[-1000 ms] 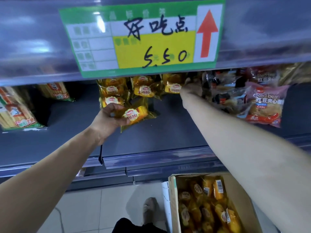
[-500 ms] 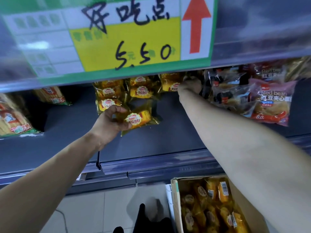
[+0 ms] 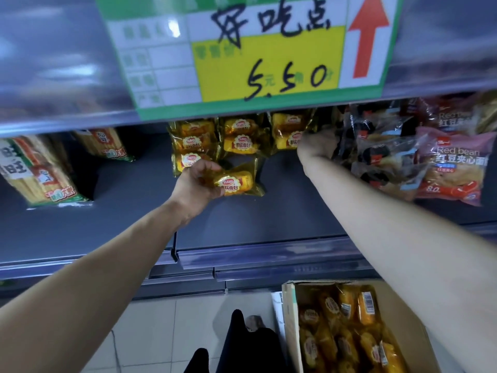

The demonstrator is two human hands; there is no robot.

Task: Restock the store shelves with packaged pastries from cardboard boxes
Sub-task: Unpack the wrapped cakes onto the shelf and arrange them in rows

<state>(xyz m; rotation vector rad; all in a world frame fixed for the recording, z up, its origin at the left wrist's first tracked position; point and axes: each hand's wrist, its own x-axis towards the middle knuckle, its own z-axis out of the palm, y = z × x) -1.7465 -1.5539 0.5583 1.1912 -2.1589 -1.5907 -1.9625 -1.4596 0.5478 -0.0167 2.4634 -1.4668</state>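
A yellow packaged pastry [image 3: 238, 183], pinched at its left end by the left hand [image 3: 197, 184], hangs low over the shelf [image 3: 121, 224] before the stacked packets [image 3: 242, 138]. The right hand [image 3: 317, 148] reaches among them with its fingers hidden, so its grip is unclear. The cardboard box [image 3: 290, 327] below is cut off by arm and frame.

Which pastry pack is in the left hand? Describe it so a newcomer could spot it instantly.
Find the big green-and-yellow price sign with the red arrow; on the dark shelf below it stand stacked yellow packs. Just in front of them, the left hand grips one yellow pastry pack. Unlike its neighbours, it is tilted and held, not stacked.
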